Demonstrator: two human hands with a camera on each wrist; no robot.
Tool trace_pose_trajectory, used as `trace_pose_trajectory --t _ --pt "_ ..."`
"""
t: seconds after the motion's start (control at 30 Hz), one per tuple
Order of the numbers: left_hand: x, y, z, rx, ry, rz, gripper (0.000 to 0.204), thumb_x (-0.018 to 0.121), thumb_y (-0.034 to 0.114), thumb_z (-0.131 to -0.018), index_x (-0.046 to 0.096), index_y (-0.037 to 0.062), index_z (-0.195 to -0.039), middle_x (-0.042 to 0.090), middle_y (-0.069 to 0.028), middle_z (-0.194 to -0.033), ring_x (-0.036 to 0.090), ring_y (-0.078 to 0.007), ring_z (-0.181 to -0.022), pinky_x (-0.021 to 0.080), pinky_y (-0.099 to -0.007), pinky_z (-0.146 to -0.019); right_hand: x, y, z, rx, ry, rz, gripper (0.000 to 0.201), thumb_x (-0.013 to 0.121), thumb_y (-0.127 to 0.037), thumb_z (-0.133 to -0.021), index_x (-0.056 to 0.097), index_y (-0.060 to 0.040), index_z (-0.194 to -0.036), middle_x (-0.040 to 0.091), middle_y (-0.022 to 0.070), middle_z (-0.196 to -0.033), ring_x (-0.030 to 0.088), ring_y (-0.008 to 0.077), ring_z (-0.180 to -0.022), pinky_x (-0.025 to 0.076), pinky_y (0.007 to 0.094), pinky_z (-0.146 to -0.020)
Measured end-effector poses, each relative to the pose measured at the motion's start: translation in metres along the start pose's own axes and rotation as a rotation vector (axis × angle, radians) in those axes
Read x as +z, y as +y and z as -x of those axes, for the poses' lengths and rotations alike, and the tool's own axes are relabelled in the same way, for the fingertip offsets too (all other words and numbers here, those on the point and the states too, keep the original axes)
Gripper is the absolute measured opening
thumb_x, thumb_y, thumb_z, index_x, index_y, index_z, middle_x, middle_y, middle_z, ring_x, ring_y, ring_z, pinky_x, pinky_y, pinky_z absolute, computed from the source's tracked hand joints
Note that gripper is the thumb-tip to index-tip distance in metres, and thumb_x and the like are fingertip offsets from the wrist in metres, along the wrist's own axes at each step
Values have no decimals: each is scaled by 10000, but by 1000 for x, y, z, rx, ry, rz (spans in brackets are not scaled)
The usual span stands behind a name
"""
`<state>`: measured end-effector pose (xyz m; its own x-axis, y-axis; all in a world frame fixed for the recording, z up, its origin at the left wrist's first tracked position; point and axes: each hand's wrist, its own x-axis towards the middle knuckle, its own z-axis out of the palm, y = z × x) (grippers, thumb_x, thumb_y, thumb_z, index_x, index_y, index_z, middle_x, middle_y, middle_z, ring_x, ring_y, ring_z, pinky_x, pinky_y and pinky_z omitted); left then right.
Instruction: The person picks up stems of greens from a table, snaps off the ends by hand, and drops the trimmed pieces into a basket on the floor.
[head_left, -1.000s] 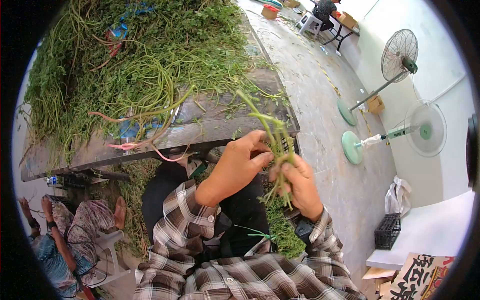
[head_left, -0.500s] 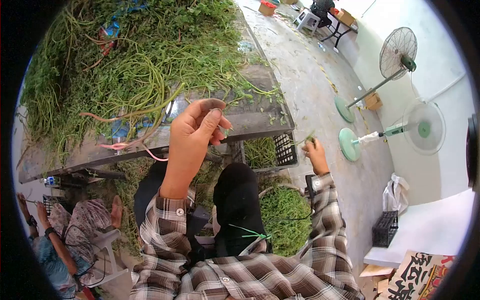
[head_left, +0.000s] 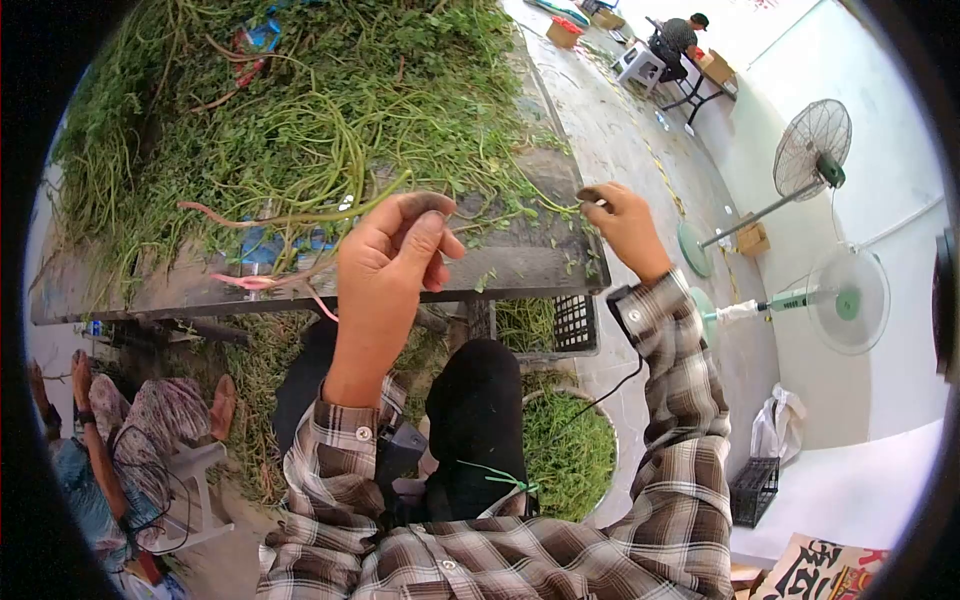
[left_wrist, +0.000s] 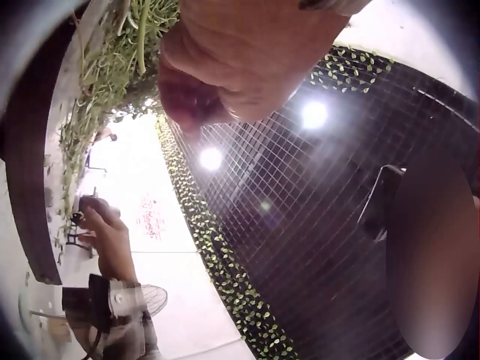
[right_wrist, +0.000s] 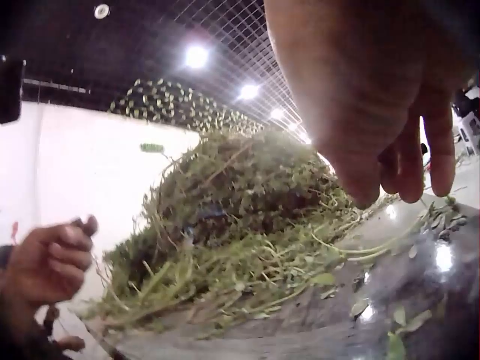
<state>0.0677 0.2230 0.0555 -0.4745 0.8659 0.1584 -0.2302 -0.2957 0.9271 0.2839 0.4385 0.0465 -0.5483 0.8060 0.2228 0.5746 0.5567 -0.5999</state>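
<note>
In the head view my left hand is raised before the table's front edge. Its fingers are loosely curled, the thumb lies near the forefinger, and no thing shows in it. My right hand is over the table's right corner, close to the end of a long green stem. In the right wrist view its fingers point down and hold nothing. A large heap of leafy green stems covers the dark wooden table. Thicker stems with a pink end lie across the front edge.
Below the table stands a black crate with green stems. A round tub of greens is by my right knee. Two standing fans are at the right. Another person sits at the left, and one sits far back.
The bunch of stems that both hands held has left them. The right hand went out right past the crate with a sprig, then rose to the table corner without it. The left hand stays raised.
</note>
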Motion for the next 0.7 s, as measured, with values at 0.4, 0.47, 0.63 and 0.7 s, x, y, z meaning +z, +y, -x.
trace_pose_trajectory --t 0.4,0.47,0.63,0.7 --pt "-8 7 2 -48 -51 45 164 516 146 -910 589 25 -994 591 1 -707 481 -25 -565 397 -165 -510 39 -16 -37 8 -158 331 179 577 -96 -719 535 41 -827 571 156 -736 553 320 -651 459 371 -615" --pt "-10 7 3 -59 -62 64 164 512 144 -910 586 23 -992 586 5 -702 477 -23 -566 394 -163 -513 36 -35 -39 69 -137 74 151 571 -92 -734 537 30 -816 557 105 -674 521 242 -565 431 322 -542" --pt "-9 5 2 -70 -89 35 174 507 151 -913 579 20 -1001 586 2 -712 476 -22 -569 394 -162 -516 27 -87 -36 61 -95 -499 99 536 -85 -811 537 8 -843 514 14 -627 416 56 -459 320 202 -416" --pt "-9 3 2 -72 -98 23 178 503 152 -914 576 19 -1007 586 -1 -715 477 -23 -569 395 -161 -519 28 -101 -33 24 -112 -530 106 533 -88 -827 523 7 -874 506 11 -645 405 53 -460 313 202 -419"
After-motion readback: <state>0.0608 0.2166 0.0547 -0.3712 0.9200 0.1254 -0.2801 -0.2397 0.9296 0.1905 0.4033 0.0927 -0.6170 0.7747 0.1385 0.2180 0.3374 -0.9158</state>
